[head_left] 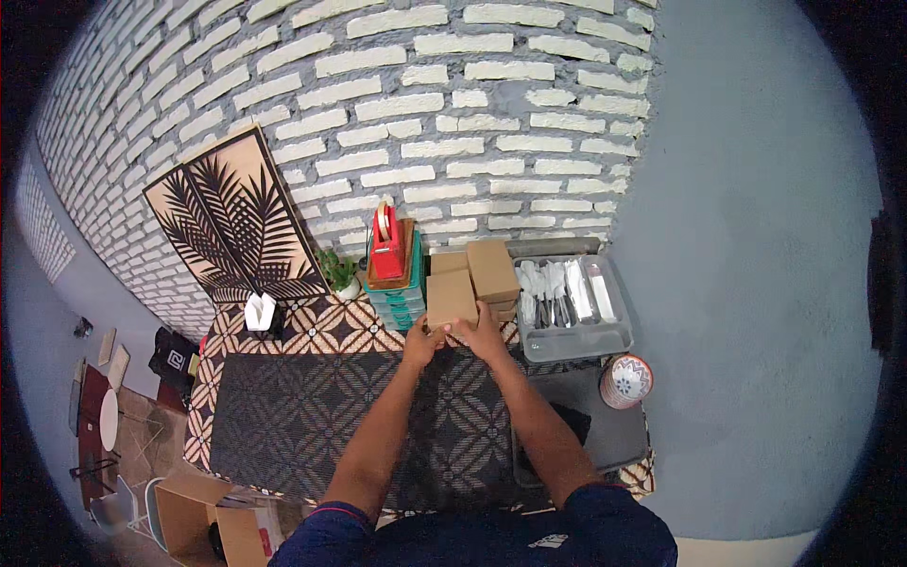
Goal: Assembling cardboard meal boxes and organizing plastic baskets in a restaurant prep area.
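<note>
My left hand (421, 342) and my right hand (484, 335) both grip the near edge of a small brown cardboard box (450, 297) at the far side of the table. More brown boxes (492, 267) are stacked right behind and beside it. The table is covered with a dark patterned cloth (312, 416).
A grey tray of white plastic cutlery (570, 295) sits right of the boxes. A patterned bowl (626, 381) and a dark tray (614, 430) lie nearer. Left of the boxes stand teal drawers with a red tape dispenser (386, 248), a small plant (338, 272), a napkin holder (261, 313) and a palm-leaf panel (231, 217).
</note>
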### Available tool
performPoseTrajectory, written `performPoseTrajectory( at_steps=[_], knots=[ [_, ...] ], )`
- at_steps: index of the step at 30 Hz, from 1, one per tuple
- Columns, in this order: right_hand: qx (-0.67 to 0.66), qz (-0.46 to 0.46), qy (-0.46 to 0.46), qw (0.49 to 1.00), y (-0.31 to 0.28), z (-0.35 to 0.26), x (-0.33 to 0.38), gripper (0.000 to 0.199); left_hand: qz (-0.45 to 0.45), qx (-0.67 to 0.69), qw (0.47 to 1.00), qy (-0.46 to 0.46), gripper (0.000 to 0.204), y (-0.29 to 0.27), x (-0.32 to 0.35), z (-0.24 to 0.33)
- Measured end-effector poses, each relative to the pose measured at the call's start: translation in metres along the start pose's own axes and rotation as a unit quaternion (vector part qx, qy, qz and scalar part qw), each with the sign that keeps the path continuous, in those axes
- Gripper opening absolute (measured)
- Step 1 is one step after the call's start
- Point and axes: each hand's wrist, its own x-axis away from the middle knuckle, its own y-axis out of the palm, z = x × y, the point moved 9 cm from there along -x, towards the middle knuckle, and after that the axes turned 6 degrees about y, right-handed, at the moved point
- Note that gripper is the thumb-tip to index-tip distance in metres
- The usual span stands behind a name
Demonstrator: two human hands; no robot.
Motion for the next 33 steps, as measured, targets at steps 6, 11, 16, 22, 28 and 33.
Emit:
performPoseTrajectory(
  at_steps=[6, 11, 16, 22, 28, 33],
  knots=[
    [0.241, 0.084, -0.103, 0.961, -0.044, -0.03, -0.015, 0.115, 0.055, -0.028, 0.998, 0.004, 0.058, -0.003, -0.029, -0.038],
    [0.181, 0.054, -0.118, 0.975, -0.065, -0.007, -0.054, 0.106, 0.129, -0.086, 0.986, 0.055, 0.05, 0.003, -0.058, -0.059],
    [0.106, 0.019, -0.112, 0.988, -0.056, 0.002, -0.064, 0.086, 0.197, 0.004, 0.972, 0.128, 0.045, 0.0, -0.066, -0.056],
    [0.135, 0.044, -0.1, 0.985, -0.061, 0.02, -0.062, 0.077, 0.26, 0.172, 0.95, -0.001, 0.054, 0.034, -0.063, -0.078],
    [-0.032, 0.135, -0.094, 0.986, -0.078, 0.042, -0.08, 0.072, 0.294, 0.331, 0.893, -0.085, 0.061, 0.042, -0.074, -0.079],
    [-0.117, -0.01, -0.007, 0.993, -0.046, 0.064, -0.109, 0.072, 0.35, 0.358, 0.864, -0.052, 0.062, 0.041, -0.078, -0.079]
  ],
)
